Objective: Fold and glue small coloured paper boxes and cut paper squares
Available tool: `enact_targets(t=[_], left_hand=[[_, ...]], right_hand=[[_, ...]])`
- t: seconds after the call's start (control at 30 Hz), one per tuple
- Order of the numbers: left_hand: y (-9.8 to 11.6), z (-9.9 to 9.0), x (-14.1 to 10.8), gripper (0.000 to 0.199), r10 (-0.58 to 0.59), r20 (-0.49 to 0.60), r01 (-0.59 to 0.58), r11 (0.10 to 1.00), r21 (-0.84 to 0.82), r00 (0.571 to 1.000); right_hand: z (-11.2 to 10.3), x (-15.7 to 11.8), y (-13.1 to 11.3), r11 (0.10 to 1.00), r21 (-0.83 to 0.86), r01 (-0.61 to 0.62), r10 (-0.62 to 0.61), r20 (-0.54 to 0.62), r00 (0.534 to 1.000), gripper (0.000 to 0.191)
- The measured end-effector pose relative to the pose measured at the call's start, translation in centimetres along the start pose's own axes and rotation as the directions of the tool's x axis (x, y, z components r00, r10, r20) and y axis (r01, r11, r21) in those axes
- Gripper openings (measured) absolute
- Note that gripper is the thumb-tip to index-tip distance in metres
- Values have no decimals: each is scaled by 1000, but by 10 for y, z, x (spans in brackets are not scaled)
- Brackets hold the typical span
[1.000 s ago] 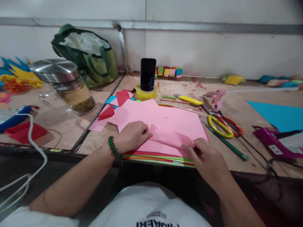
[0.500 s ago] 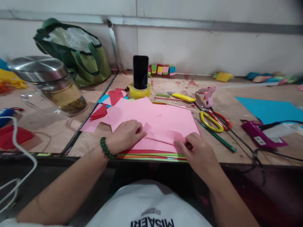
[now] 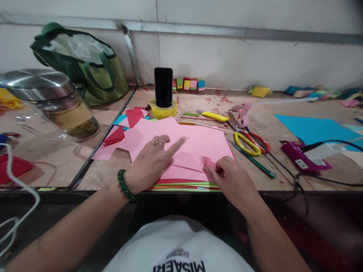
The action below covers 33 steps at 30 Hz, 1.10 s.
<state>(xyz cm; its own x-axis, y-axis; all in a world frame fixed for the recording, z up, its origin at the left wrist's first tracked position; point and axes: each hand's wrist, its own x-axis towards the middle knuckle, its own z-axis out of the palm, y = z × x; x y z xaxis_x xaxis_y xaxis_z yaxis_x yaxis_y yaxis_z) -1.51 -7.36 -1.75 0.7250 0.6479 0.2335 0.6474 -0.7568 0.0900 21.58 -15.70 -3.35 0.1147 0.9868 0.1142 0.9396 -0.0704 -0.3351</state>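
In front of me lies pink paper [image 3: 198,141] on a stack of coloured sheets [image 3: 184,186] at the table's front edge. My left hand [image 3: 151,160] rests over the left part of the pink paper, its index finger stretched forward and apart from the curled middle finger. A green bead bracelet circles that wrist. At the lower right of the sheet, my right hand [image 3: 231,173] pinches a curled-up edge of pink paper [image 3: 209,162] between thumb and fingers. A crease or edge line runs between the two hands.
Right of the stack lie scissors [image 3: 246,143], a green pen [image 3: 258,162], a yellow cutter [image 3: 215,116], a pink glue gun [image 3: 244,113] and a purple power strip [image 3: 304,156] with cables. A phone [image 3: 163,87] stands in a tape roll [image 3: 163,110]. A glass jug [image 3: 68,117] is left.
My left hand has let the folded pink edge go and stretched out its index finger. The right hand keeps its pinch, with the paper edge now curled up beside it. The view has shifted slightly.
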Motion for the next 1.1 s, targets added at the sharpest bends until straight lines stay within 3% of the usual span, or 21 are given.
enact_targets(t=[0.1, 0.17, 0.37, 0.63, 1.1], left_hand=[[6, 1, -1, 37, 302, 102, -308, 950, 47, 948], [9, 1, -3, 38, 373, 176, -383, 924, 23, 911], [8, -1, -5, 48, 288, 176, -283, 958, -54, 941], [6, -5, 2, 36, 246, 187, -223, 965, -138, 951], [9, -7, 2, 33, 215, 197, -190, 972, -139, 957]], right_hand=[[-1, -1, -2, 1000, -21, 1, -1, 3, 1000, 34], [-2, -2, -2, 999, -33, 2, -2, 0, 1000, 34], [-9, 3, 1, 999, 30, -38, 37, 34, 999, 38], [-12, 10, -2, 986, 13, -166, 165, 82, 983, 40], [-13, 16, 1, 986, 41, -162, 155, 133, 979, 46]])
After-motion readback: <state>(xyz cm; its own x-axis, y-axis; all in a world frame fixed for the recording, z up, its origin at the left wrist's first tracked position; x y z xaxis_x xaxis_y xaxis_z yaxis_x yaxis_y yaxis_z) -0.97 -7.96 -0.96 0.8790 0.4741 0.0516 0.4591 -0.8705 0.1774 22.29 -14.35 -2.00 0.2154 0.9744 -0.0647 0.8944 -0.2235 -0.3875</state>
